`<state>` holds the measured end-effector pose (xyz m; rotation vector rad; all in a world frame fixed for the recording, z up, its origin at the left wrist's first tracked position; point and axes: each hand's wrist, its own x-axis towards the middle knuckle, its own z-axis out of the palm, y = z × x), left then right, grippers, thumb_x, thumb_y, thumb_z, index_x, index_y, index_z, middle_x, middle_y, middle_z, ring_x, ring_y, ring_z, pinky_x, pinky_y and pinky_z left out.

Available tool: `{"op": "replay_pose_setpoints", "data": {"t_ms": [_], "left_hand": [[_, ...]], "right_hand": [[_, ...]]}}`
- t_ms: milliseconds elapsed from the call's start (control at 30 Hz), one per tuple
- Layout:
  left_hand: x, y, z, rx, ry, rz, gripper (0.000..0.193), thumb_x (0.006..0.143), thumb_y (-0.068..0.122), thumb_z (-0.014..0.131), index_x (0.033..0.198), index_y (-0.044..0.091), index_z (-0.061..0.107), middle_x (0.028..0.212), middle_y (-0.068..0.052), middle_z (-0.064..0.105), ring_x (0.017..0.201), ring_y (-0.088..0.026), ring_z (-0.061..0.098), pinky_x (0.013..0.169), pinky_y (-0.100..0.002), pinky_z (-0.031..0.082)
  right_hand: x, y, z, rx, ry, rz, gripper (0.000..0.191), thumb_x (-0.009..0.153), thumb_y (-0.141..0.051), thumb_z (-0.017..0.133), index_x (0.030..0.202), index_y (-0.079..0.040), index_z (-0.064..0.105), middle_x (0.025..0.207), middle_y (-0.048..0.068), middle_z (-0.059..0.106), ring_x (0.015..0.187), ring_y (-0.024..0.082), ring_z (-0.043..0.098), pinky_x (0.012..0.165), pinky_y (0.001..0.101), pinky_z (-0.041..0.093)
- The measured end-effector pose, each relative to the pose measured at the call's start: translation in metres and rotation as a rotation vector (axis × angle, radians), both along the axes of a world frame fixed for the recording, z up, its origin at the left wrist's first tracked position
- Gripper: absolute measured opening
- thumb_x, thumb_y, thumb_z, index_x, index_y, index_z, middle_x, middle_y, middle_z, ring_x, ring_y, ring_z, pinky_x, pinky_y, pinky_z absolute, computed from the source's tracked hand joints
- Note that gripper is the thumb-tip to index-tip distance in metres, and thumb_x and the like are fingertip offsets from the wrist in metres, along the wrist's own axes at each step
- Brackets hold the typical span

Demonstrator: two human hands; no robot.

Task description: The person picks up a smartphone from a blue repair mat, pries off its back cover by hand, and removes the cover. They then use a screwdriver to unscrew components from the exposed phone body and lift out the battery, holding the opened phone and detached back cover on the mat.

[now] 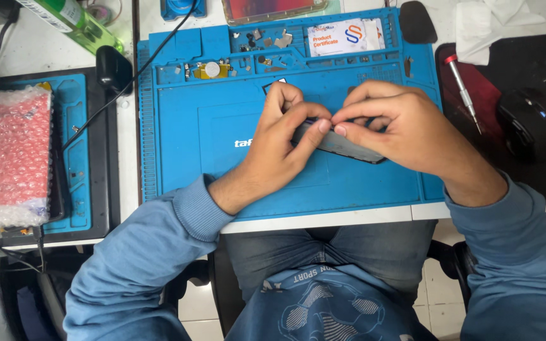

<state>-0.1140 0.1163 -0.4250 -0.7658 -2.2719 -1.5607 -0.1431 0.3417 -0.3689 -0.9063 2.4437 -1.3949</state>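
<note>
Smartphone (342, 144), dark and flat, held just above blue repair mat (222, 126) on counter (323, 219); left hand (279, 136) and right hand (406, 129) both pinch its upper edge; red-handled screwdriver (462, 91) lies well apart.

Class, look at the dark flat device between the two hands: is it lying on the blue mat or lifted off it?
Cannot tell for certain. Both hands, left and right, grip the dark device over the blue mat, hiding its underside.
</note>
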Motion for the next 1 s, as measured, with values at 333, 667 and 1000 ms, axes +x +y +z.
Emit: {"op": "replay_pose_setpoints", "data": {"t_ms": [333, 667, 1000], "left_hand": [[0.007, 0.006, -0.001, -0.005, -0.018, 0.036, 0.013, 0.099, 0.015, 0.078, 0.103, 0.004, 0.073, 0.105, -0.006, 0.044, 0.098, -0.018, 0.050, 0.083, -0.030, 0.048], [0.011, 0.010, -0.004, -0.054, -0.006, 0.025, 0.012, 0.098, 0.015, 0.077, 0.103, 0.004, 0.073, 0.102, -0.008, 0.049, 0.096, -0.021, 0.054, 0.083, -0.032, 0.049], [0.009, -0.012, 0.022, 0.265, -0.141, 0.012, 0.072, 0.088, 0.024, 0.084, 0.143, 0.008, 0.041, 0.122, -0.005, 0.057, 0.104, -0.014, 0.062, 0.093, -0.026, 0.052]], "right_hand": [[0.013, 0.002, -0.001, 0.151, 0.159, 0.040, 0.025, 0.092, -0.019, 0.076, 0.107, 0.000, 0.072, 0.098, 0.008, 0.069, 0.073, 0.018, 0.067, 0.060, 0.0304, 0.053], [0.022, 0.002, -0.007, 0.210, 0.151, -0.004, 0.028, 0.089, -0.022, 0.080, 0.100, 0.000, 0.067, 0.090, 0.012, 0.070, 0.079, 0.024, 0.072, 0.066, 0.0349, 0.056], [0.013, 0.005, -0.035, -0.407, -0.248, -0.171, 0.023, 0.108, -0.013, 0.071, 0.122, 0.000, 0.057, 0.109, 0.006, 0.068, 0.096, 0.010, 0.064, 0.082, 0.0273, 0.052]]}}
